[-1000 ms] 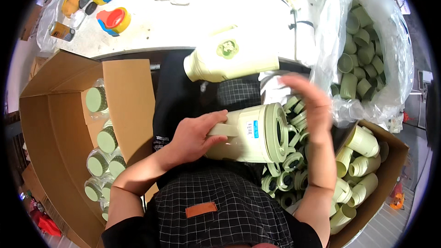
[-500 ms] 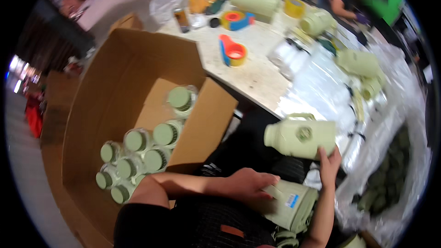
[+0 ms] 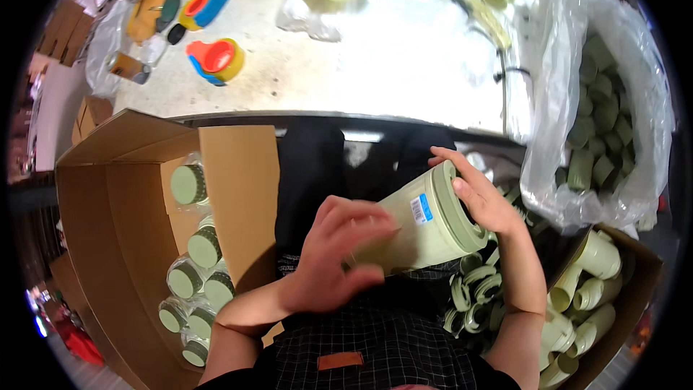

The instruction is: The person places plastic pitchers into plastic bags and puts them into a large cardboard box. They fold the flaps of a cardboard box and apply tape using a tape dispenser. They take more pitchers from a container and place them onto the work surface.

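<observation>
Head view. I held a pale green cylindrical container [image 3: 415, 227] tilted in front of my lap, its wider rimmed end pointing up and to my right, a small blue-and-white label on its side. My left hand [image 3: 336, 256] lay over the lower end of the body, fingers curled and closed around it. My right hand [image 3: 480, 198] cupped the rimmed end, fingers bent against the rim, so both hands had hold of the same container.

To my left stood an open cardboard box [image 3: 137, 245] with green-lidded jars [image 3: 202, 245] packed inside, lids facing up. At my right knee lay a heap of loose green rings [image 3: 473, 292], and beyond it a second carton [image 3: 628, 296] of pale green cups [image 3: 577, 321]. Above that, a clear plastic bag [image 3: 563, 101] held more green parts. On the white table [image 3: 390, 65] ahead lay red, yellow and blue tape dispensers [image 3: 216, 58].
</observation>
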`<state>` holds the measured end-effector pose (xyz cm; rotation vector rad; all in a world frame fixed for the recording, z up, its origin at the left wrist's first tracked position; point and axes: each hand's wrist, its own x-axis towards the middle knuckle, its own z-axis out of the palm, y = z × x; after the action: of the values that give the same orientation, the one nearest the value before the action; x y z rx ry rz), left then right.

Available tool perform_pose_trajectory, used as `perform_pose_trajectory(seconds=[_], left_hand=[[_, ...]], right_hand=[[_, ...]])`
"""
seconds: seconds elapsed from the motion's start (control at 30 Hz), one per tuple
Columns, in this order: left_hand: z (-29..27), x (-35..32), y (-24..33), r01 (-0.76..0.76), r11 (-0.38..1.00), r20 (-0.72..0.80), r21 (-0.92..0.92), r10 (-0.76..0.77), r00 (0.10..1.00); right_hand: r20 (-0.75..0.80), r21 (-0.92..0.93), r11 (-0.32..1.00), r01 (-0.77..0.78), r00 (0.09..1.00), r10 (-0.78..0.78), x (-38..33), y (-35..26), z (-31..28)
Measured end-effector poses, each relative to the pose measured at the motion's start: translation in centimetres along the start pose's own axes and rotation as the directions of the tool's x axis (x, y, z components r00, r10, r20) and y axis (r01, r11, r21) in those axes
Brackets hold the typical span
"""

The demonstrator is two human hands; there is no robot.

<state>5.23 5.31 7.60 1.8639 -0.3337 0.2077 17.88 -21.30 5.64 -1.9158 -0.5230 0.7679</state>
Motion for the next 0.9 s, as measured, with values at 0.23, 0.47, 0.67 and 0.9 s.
perform_pose_trajectory(seconds=[0.23,0.47,0.67,0.9], left_hand=[[6.2,14.6,-6.4,-0.236,0.966,0.016,0.109,0.236,0.972],[10.6,19.4,-20.6,0.175,0.910,0.096,0.375,-0.226,0.969],[10.7,20.1,-19.8,0.180,0.919,0.078,0.351,-0.220,0.972],[11.1,17.9,-10.7,0.388,0.842,0.341,-0.375,-0.264,0.902]], right_hand=[[-0.122,0.083,0.991,0.103,0.988,-0.092,-1.5,3.0,0.2],[-0.180,0.100,0.980,0.170,0.972,-0.151,-0.5,4.9,-1.4],[-0.228,0.411,0.877,0.250,0.959,-0.166,1.6,5.9,-1.8],[-0.677,0.322,0.910,0.260,0.735,0.030,4.4,8.3,-0.8]])
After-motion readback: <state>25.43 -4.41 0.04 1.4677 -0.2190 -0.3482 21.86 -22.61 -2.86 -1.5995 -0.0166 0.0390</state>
